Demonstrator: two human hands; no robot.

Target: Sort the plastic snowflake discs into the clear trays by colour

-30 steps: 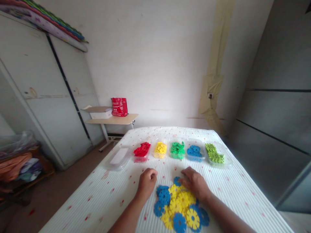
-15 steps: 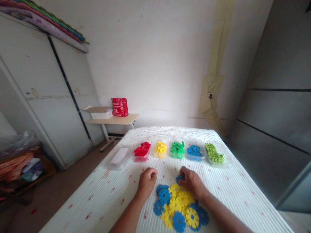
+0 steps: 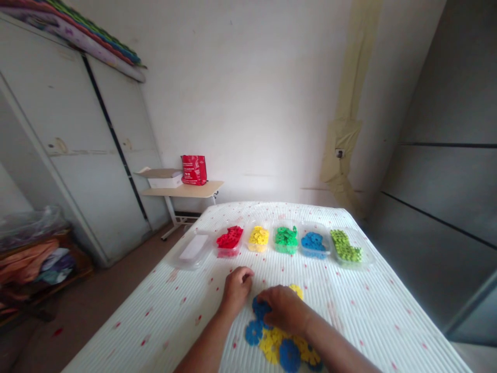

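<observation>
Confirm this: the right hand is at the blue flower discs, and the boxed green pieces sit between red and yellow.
No: the head view shows the boxed green pieces between yellow pieces and blue pieces. The right hand is indeed at the blue flower discs.

Illumination moderate and diffuse; source outside the frame. The pale wall [image 3: 252,103] reads brightest near frame centre. The grey cabinet [image 3: 446,217] at right and floor [image 3: 120,280] at lower left are dim. Clear tubs [image 3: 363,241] at mid-frame show faint glare. Shadows soft. Wide-angle distortion noted: sliding doors [image 3: 77,119] at left lean outward. Right hand [image 3: 285,308], lower centre, slightly blurred; fine detail soft toward the edges.
</observation>
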